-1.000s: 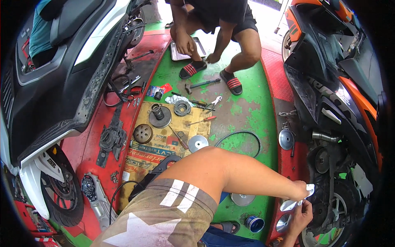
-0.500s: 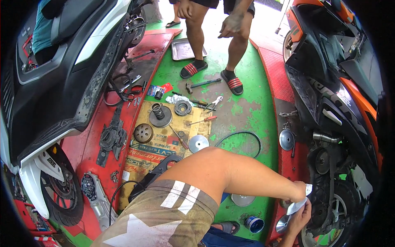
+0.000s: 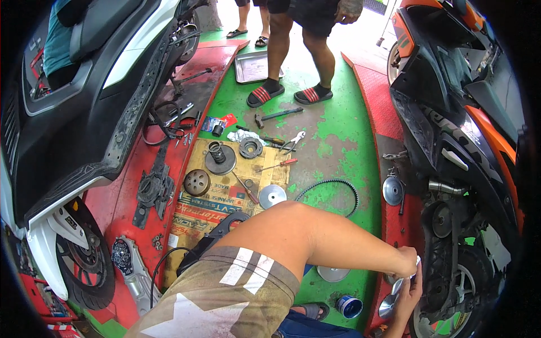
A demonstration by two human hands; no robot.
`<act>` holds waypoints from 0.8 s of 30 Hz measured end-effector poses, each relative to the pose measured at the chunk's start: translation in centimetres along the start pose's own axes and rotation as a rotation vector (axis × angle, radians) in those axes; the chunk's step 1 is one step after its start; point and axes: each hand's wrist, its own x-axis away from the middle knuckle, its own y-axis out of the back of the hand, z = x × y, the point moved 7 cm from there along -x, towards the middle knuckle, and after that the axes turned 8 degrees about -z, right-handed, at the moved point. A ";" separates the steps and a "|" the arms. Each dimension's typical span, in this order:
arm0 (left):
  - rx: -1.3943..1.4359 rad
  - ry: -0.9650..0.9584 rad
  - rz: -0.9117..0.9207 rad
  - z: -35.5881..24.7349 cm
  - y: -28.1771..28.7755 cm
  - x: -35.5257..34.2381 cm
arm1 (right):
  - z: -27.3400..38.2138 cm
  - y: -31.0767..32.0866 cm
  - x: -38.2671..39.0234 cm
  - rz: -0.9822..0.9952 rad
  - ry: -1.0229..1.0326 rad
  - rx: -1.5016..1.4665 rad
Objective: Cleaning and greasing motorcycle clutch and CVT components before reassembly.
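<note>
At the lower right, beside the exposed belt drive (image 3: 442, 248) of the orange and black scooter, my two hands meet. My left hand (image 3: 404, 262) has its fingers closed on a thin white piece, cloth or paper, mostly hidden now. Rising from the lower edge, my right hand (image 3: 413, 290) is against the left one, fingers fairly straight; its grip on the white piece is hard to make out. A shiny metal pulley disc (image 3: 387, 306) lies just left of my right hand on the red ramp.
Flattened cardboard (image 3: 197, 217) holds a clutch bell (image 3: 197, 182), a spring assembly (image 3: 217, 158) and a screwdriver (image 3: 280, 164). A drive belt (image 3: 355, 197) and blue tub (image 3: 349, 307) are on the green floor. Someone in striped slides (image 3: 314, 94) stands ahead. A white scooter (image 3: 127, 67) is left.
My hands have drawn closer together, and the white piece shows much less. The person ahead has straightened up and moved one foot back; another person's legs show more behind.
</note>
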 end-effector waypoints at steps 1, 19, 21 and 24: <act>0.000 0.001 0.074 -0.2 -0.9 0.1 | -0.7 0.3 -0.1 -0.028 0.002 -0.016; -0.275 -0.133 -0.005 -1.8 1.5 1.4 | -4.0 5.2 -0.9 -0.312 0.001 0.051; -0.206 -0.116 -0.007 -1.7 1.5 0.9 | -4.8 5.6 -1.0 -0.293 -0.028 0.054; -0.171 -0.148 -0.141 -0.5 1.0 -0.5 | -4.4 3.9 -1.3 -0.189 -0.055 -0.032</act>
